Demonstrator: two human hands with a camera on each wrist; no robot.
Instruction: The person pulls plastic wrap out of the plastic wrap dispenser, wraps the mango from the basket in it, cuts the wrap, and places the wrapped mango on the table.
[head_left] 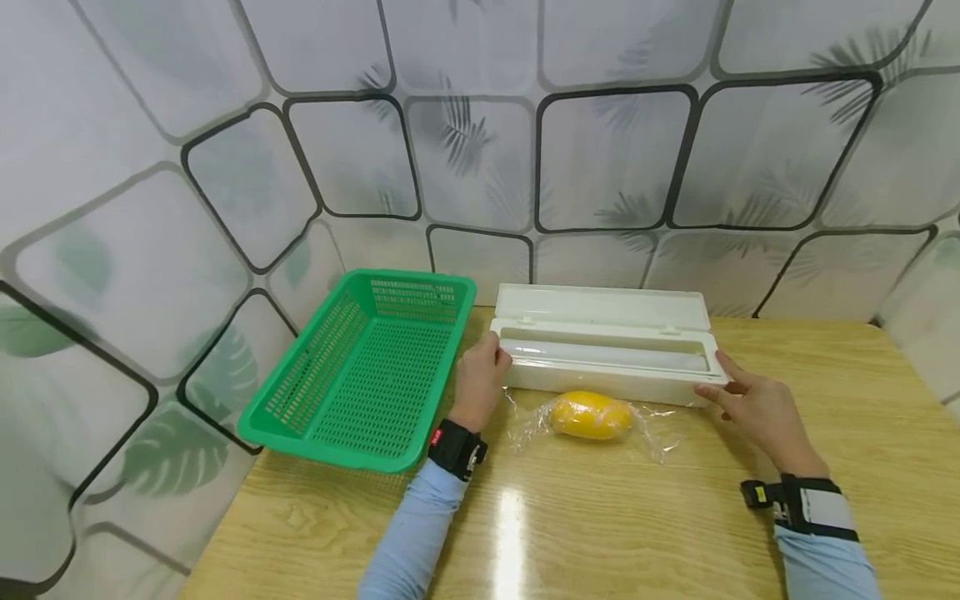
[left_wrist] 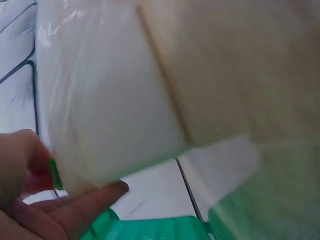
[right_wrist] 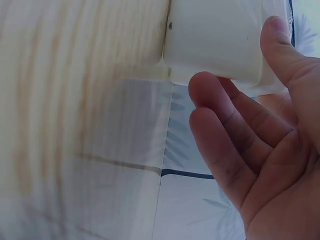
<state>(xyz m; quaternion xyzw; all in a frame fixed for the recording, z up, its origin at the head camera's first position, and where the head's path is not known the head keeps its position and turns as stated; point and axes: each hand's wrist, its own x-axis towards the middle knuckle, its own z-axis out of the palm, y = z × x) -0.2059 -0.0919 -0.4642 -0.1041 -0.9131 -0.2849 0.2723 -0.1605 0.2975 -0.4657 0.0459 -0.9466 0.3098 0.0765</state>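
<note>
A long white cling film dispenser (head_left: 607,385) lies on the table with its lid (head_left: 600,306) raised at the back. The film roll (head_left: 600,354) shows inside it. My left hand (head_left: 480,379) grips the dispenser's left end. In the left wrist view that end appears blurred, with fingers under its corner. At the right end, my right hand (head_left: 757,412) holds the dispenser between thumb and fingers; the right wrist view shows the thumb (right_wrist: 277,42) along one side. Just in front lies a yellow oval thing (head_left: 591,415), wrapped in clear film with loose ends spread out on both sides.
A green plastic basket (head_left: 431,425) with slotted walls stands to the left, close to my left forearm. The wooden table (head_left: 637,525) meets a patterned wall (head_left: 480,150) behind the dispenser.
</note>
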